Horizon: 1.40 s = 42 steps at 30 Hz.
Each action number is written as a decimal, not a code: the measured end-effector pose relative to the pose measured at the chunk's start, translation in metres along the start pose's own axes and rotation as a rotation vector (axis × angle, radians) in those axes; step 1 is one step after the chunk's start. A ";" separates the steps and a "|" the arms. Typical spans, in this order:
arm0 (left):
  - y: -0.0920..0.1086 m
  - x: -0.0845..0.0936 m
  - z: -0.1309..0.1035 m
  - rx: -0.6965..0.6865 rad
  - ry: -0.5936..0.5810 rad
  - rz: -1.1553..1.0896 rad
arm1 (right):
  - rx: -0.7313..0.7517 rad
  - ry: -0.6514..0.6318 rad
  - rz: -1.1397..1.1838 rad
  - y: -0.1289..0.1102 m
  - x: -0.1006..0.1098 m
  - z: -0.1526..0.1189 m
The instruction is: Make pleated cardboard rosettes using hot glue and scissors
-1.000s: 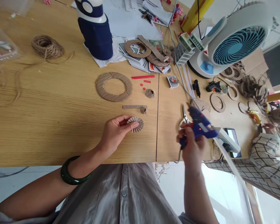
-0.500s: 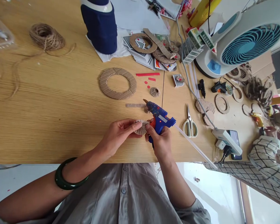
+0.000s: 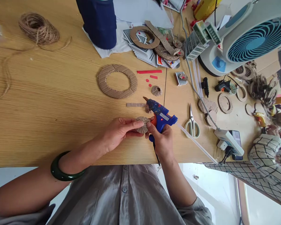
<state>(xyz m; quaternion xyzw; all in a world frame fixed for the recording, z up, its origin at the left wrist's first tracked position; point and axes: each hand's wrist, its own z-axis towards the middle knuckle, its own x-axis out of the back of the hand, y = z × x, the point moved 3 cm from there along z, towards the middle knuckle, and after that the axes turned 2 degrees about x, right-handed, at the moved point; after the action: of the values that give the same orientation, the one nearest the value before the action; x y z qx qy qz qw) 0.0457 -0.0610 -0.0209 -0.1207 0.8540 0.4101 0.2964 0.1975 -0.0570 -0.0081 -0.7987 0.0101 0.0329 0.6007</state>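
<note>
Over the bench (image 3: pixel 60 115), head view, the left hand (image 3: pixel 118 131) has its grip pinching the disc (image 3: pixel 144 126) between both hands, while the right hand (image 3: pixel 164 140) grips the gun (image 3: pixel 160 114) and thumbs the disc's rim, nozzle (image 3: pixel 145 98) angled away, presumably to spare fingers.

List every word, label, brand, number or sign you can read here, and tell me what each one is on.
Nothing can be read for certain.
White label on the blue glue gun in the right hand: printed, but too small to read.
Pile of playing cards: printed faces show in part, too small to read.
Printed sheet at the top edge: cut off and too small to read.
</note>
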 end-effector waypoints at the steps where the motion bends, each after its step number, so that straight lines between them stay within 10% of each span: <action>1: 0.002 0.001 0.002 -0.002 0.001 0.033 | 0.001 0.007 -0.016 0.000 0.000 0.001; 21: 0.004 0.021 0.013 -0.077 0.150 0.255 | -0.021 0.055 -0.169 0.006 -0.005 0.010; 32: 0.010 0.028 0.014 -0.119 0.276 0.395 | 0.041 0.099 -0.112 -0.007 0.030 -0.015; 42: 0.020 0.024 0.006 -0.594 0.381 1.227 | -0.005 0.080 -0.138 -0.002 0.031 -0.024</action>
<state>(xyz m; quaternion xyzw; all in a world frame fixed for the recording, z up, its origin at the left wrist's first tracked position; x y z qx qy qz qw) 0.0200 -0.0431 -0.0259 0.2369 0.6570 0.6906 -0.1880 0.2291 -0.0788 -0.0015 -0.7996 -0.0210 -0.0402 0.5988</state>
